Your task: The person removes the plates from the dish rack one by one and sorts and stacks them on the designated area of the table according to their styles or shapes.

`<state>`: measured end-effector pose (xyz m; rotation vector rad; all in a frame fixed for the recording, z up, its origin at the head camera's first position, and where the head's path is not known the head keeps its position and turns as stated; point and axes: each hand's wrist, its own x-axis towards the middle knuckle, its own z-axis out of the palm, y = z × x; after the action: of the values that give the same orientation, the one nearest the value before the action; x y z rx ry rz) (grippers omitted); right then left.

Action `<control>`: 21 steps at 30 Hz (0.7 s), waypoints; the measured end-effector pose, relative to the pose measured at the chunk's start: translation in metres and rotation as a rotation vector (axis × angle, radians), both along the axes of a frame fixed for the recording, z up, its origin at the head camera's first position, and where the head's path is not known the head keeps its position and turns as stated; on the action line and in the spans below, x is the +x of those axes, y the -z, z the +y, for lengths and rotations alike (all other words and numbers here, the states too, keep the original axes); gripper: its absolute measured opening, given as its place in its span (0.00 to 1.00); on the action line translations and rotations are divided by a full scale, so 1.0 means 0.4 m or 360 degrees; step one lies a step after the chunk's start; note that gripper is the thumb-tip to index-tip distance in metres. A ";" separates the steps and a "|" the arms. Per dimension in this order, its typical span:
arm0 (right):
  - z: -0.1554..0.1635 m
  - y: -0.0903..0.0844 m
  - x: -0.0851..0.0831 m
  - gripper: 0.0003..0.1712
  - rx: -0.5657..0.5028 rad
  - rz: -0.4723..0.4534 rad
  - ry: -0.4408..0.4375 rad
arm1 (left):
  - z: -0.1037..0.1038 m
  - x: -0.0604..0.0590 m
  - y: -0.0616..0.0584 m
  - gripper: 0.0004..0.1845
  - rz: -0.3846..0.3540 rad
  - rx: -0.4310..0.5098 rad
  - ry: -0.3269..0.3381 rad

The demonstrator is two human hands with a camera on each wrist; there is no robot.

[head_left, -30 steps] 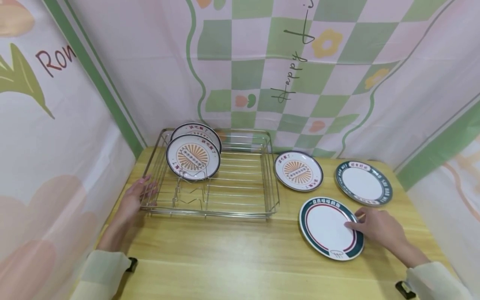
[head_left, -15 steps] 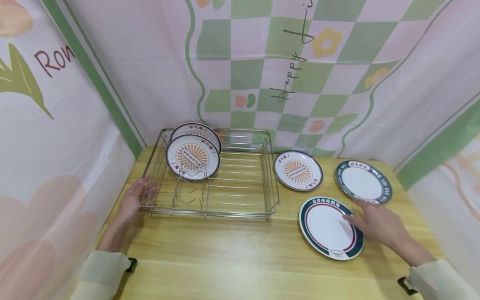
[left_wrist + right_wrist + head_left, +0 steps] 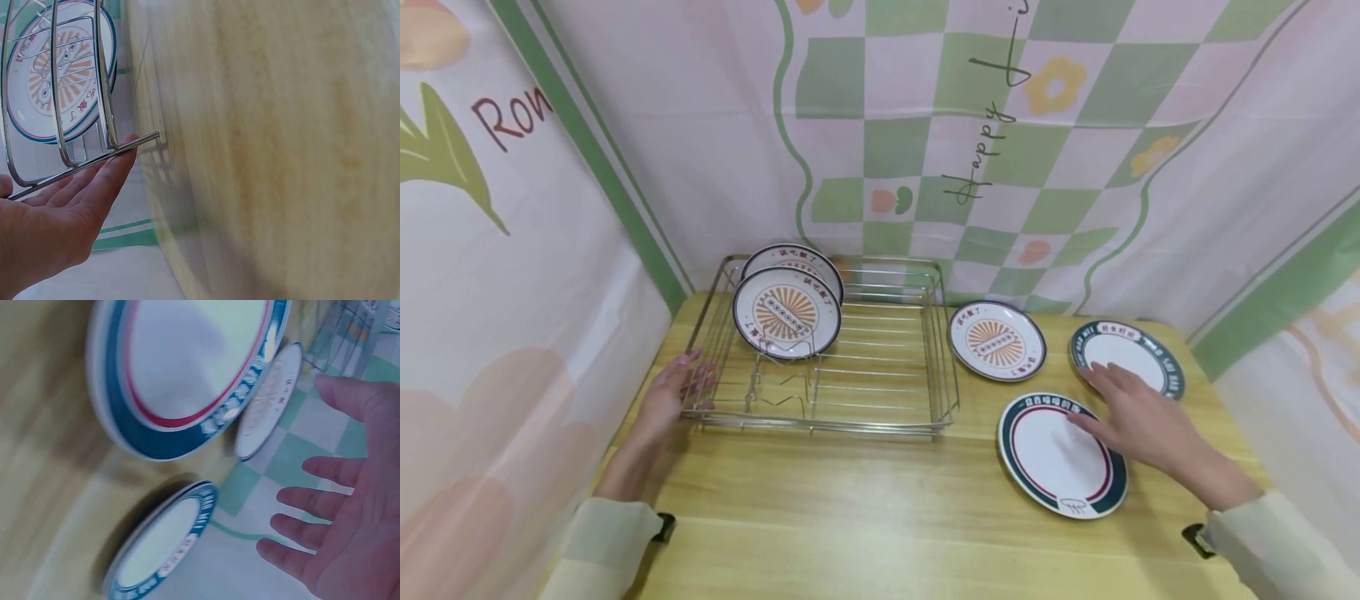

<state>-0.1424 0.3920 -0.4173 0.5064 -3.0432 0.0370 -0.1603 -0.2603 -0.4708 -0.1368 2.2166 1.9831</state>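
My left hand (image 3: 662, 396) holds the left side of a wire dish rack (image 3: 880, 427), its fingers and thumb at the metal bar in the left wrist view. Two white plates with orange sunburst prints stand in the rack, the front plate (image 3: 786, 312) overlapping the rear plate (image 3: 793, 255). My right hand (image 3: 1150, 425) is held above the table with its fingers spread and nothing in them. In the head view it overlaps the edges of a green-rimmed plate with a red ring (image 3: 1052, 458) and another green-rimmed plate (image 3: 1127, 350) behind it.
A third sunburst plate (image 3: 997, 342) lies flat just right of the rack. The wooden table (image 3: 850, 517) meets printed cloth at the back (image 3: 895, 150) and on both sides.
My right hand has let go of the red-ringed plate's right edge, lifted and moved up and left with its fingers opening. My left hand and the rack have stayed in place.
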 end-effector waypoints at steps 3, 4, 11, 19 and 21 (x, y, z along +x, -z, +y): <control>-0.020 -0.020 -0.008 0.48 0.0003 0.0041 -0.0072 | 0.001 -0.001 -0.001 0.35 -0.0011 -0.0003 -0.0010; -0.028 -0.027 -0.011 0.49 -0.0004 0.0034 -0.0086 | 0.001 -0.002 -0.001 0.35 -0.0013 -0.0002 -0.0013; -0.085 -0.077 -0.040 0.50 -0.0054 0.0045 -0.0177 | 0.000 -0.001 0.000 0.36 -0.0001 -0.0001 0.0007; -0.179 -0.129 -0.079 0.54 -0.0034 0.0133 -0.0319 | 0.001 -0.001 0.000 0.36 0.0002 0.0009 -0.0005; -0.206 -0.139 -0.088 0.54 -0.0035 0.0156 -0.0357 | 0.001 -0.001 -0.001 0.36 0.0003 0.0001 -0.0002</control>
<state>-0.1775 0.3096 -0.3617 0.8198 -2.8732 0.0531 -0.1606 -0.2599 -0.4706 -0.1360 2.2175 1.9857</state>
